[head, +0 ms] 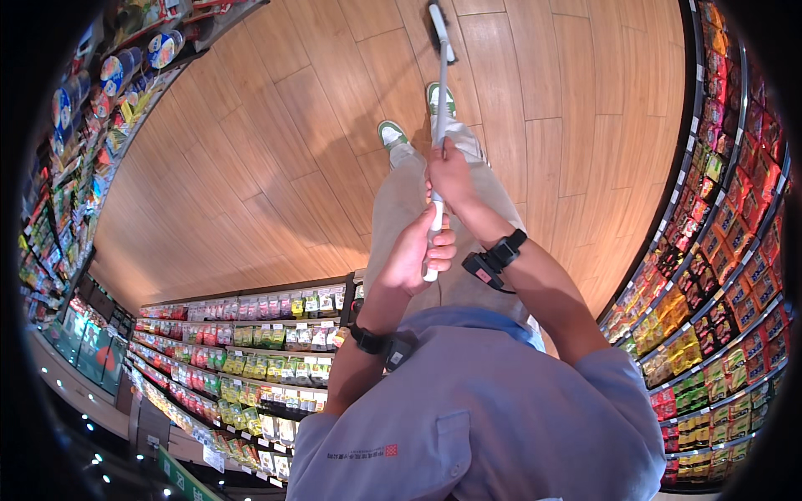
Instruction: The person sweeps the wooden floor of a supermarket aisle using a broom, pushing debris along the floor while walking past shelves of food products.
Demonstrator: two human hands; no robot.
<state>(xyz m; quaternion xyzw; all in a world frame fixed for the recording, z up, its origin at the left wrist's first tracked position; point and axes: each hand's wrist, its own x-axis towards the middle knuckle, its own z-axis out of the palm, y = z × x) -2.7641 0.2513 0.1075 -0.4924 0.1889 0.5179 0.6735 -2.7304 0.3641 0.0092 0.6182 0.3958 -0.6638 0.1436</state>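
A broom with a long grey pole (443, 84) runs from my hands down toward the floor. Its white head (440, 31) has dark bristles and lies on the floor beyond my feet. My left hand (416, 250) is wrapped around the white grip (431, 273) at the pole's upper end, thumb along it. A little further down, my right hand (450, 172) closes around the grey part of the pole. Both wrists carry black straps with small devices, the right one (492, 260) and the left one (381, 346). Below the pole are my green-and-white shoes (393, 134).
Wood-look plank flooring (301, 144) spans the aisle. Shelves of packaged snacks (714, 250) curve along the right side. Another shelf (244, 344) with hanging packets stands at the lower left. Tubs and packets fill a display (113, 75) at the upper left.
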